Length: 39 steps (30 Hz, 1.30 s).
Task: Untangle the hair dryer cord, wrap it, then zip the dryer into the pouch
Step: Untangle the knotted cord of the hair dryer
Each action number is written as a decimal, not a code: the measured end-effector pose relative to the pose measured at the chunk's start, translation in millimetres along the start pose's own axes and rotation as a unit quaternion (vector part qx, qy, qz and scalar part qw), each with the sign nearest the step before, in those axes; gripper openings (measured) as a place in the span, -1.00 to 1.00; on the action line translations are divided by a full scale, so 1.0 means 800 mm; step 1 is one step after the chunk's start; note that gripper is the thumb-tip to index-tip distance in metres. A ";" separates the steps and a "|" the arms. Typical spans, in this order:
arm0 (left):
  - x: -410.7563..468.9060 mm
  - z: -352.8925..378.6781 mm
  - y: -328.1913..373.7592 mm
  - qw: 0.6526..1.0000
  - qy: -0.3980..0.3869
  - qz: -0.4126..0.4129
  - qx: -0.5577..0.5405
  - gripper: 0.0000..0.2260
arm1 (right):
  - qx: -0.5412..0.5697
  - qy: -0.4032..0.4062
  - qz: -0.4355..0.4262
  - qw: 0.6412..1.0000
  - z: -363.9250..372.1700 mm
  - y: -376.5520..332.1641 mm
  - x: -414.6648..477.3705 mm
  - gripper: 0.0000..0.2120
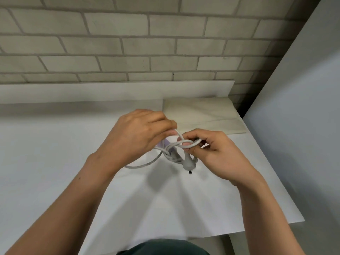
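Working a tangle of smooth, round, pale-grey cord (184, 142) above a matte white tabletop (55, 144). Pinching one strand at the top of the tangle with the left hand (139, 131), knuckles up, fingers curled in against the thumb. Hooking the curled fingers of the right hand (217, 153) through a loop just beside it, thumb pressing on that same loop. Holding both hands close together, almost touching. Noting the moulded grey plug (188, 163) hanging below the right hand, one dark pin pointing down. Noting a slack loop of cord drooping toward the tabletop beneath the left wrist. Seeing only a sliver of the hair dryer (164, 143), lilac and smooth, behind the strands and under the left hand; not being able to tell its full shape. Recording the pouch (207, 115) lying flat at the far right of the tabletop, just beyond the hands: cream, rectangular, soft-looking, faintly creased; not being able to tell whether zipped, nor what is inside. Facing a pale brick wall (128, 43) with recessed mortar lines, and a plain white panel (303, 107) standing to the right.
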<state>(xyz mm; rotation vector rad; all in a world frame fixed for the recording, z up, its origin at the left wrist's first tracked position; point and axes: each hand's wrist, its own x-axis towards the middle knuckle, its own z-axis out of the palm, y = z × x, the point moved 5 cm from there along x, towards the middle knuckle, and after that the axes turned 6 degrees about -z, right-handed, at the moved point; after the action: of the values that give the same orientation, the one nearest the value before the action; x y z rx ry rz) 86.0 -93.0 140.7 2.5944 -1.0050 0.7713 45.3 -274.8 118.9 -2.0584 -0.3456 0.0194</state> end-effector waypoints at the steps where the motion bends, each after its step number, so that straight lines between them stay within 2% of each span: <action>1: -0.001 -0.003 -0.002 0.999 0.023 -0.046 -0.006 -0.64 | 0.009 0.012 -0.004 1.000 -0.003 0.000 -0.001 -0.77; 4: -0.006 -0.011 -0.014 0.982 0.101 -0.151 -0.059 -0.72 | 0.029 0.029 -0.013 0.999 -0.008 -0.001 0.000 -0.66; 8: -0.007 -0.017 -0.019 0.958 0.167 -0.188 -0.138 -0.83 | 0.039 0.035 -0.012 0.999 -0.006 0.003 0.002 -0.54; 12: -0.006 -0.027 -0.037 0.950 0.171 -0.209 -0.159 -0.84 | 0.055 0.064 -0.002 0.996 -0.006 0.010 0.004 -0.59; 16: -0.023 -0.053 -0.106 0.872 0.200 -0.281 -0.347 -0.90 | 0.080 0.106 0.015 0.991 -0.018 0.019 -0.001 -0.73; 18: -0.041 -0.058 -0.133 0.862 0.185 -0.281 -0.379 -0.90 | 0.082 0.131 0.023 0.988 -0.026 0.024 -0.003 -0.79; 22: -0.082 -0.043 -0.159 0.853 0.042 -0.353 -0.383 -0.67 | 0.087 0.174 0.045 0.980 -0.036 0.030 -0.003 -0.79; 26: -0.115 -0.010 -0.152 0.834 -0.140 -0.424 -0.326 -0.84 | 0.053 0.181 0.057 0.980 -0.030 0.031 0.002 -0.74; 29: -0.138 0.023 -0.145 0.789 -0.269 -0.455 -0.314 -0.81 | 0.044 0.172 0.064 0.982 -0.025 0.032 0.003 -0.72; 31: -0.155 0.046 -0.145 0.753 -0.319 -0.478 -0.319 -0.80 | 0.044 0.167 0.067 0.983 -0.024 0.032 0.003 -0.72; 34: -0.174 0.079 -0.142 0.721 -0.371 -0.495 -0.313 -0.79 | 0.047 0.167 0.067 0.983 -0.024 0.031 0.003 -0.73; 37: -0.183 0.106 -0.133 0.710 -0.386 -0.497 -0.315 -0.80 | 0.046 0.168 0.063 0.983 -0.025 0.029 0.004 -0.70; 39: -0.185 0.122 -0.128 0.720 -0.392 -0.487 -0.301 -0.81 | 0.044 0.164 0.056 0.984 -0.023 0.028 0.004 -0.69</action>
<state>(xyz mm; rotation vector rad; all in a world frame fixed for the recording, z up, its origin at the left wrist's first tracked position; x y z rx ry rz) 101.5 23.1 -27.7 2.2635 0.1455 -0.8398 56.6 -300.0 109.4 -1.9504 -0.0248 -0.2292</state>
